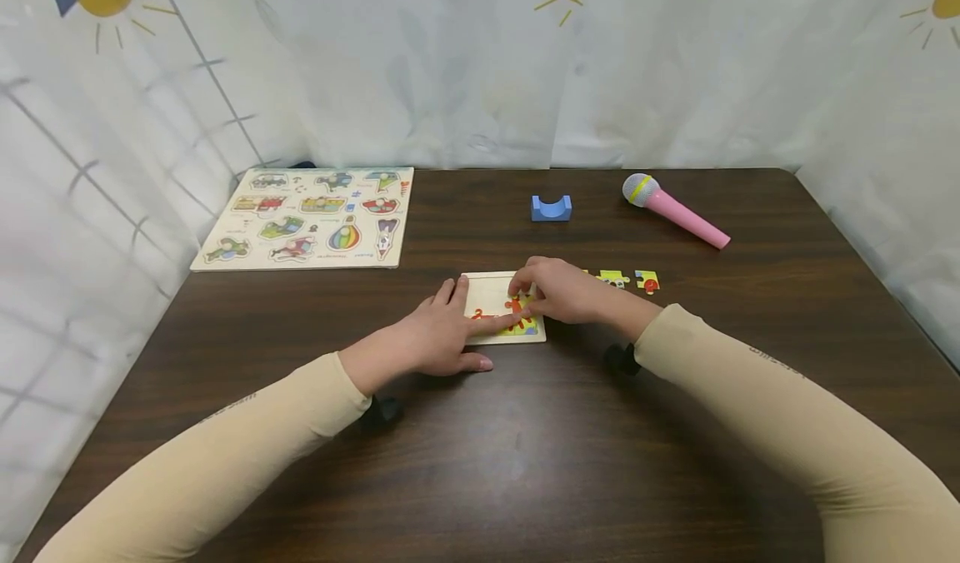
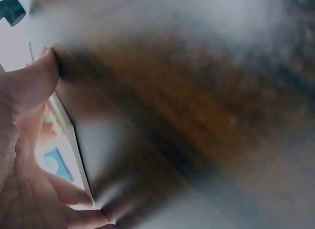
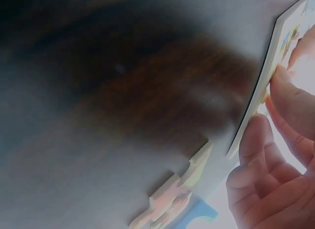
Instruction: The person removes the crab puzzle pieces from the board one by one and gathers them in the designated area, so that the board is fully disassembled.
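Note:
A small wooden jigsaw tray [image 1: 504,340] lies on the table in front of me, with red and yellow puzzle pieces [image 1: 529,327] in its near right part. My left hand [image 1: 438,336] spreads over its left side, the index finger reaching across the pieces and the thumb on the table by the near edge. From the right, my right hand [image 1: 564,291] pinches a red and yellow puzzle piece [image 1: 516,303] at the tray, between thumb and bent fingers; the fingers partly hide it. In the right wrist view, those fingertips meet at the tray's edge [image 3: 256,97].
Loose jigsaw pieces [image 1: 647,281] lie right of the tray, some partly behind the right hand. Farther back are a blue block [image 1: 551,211] with a curved notch and a pink toy microphone [image 1: 686,217]. A vehicle puzzle board [image 1: 315,228] lies back left, before a white curtain [image 1: 465,72].

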A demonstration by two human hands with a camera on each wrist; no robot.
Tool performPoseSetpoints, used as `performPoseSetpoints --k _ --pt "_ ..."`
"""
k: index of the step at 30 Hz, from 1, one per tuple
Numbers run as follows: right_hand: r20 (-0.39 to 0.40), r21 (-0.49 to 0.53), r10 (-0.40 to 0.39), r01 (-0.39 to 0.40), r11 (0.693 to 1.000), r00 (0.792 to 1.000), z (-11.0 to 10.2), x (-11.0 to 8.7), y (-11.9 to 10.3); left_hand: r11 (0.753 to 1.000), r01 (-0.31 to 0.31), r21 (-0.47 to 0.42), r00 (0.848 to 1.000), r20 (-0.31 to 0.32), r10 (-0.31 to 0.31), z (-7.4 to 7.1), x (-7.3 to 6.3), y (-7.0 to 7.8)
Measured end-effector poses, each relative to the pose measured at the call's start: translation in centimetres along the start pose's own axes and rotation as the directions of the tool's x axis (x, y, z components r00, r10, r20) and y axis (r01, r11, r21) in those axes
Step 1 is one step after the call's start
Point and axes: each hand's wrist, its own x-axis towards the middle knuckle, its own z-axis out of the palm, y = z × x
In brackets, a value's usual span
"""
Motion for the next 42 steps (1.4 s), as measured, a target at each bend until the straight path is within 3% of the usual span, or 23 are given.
performPoseSetpoints --k 5,19,27,35,42 --pt "-0.001 -0.004 0.01 -0.01 1.0 1.0 -0.1 0.0 -0.1 1.0 -0.001 -0.021 0.999 0.032 0.002 -0.3 0.0 -0.2" --pt "-0.01 0.022 0.006 -0.006 1.0 1.0 -0.3 0.1 0.0 1.0 0.002 -0.007 0.999 0.032 -0.001 -0.5 0.0 0.0" --pt "-0.03 0.154 0.049 -0.044 0.987 0.998 -0.5 -0.1 0.0 1.0 0.001 -0.005 0.999 0.038 0.0 -0.3 0.2 0.1" --pt "-0.038 0.184 0.05 -0.043 0.982 0.998 -0.7 -0.2 0.4 1.0 0.008 -0.01 0.999 0.039 -0.008 -0.4 0.2 0.0" --pt "-0.087 0.242 0.1 -0.076 0.967 0.991 -2.0 -1.4 1.2 1.0 0.008 -0.002 1.0 0.029 -0.008 -0.3 0.2 0.0"
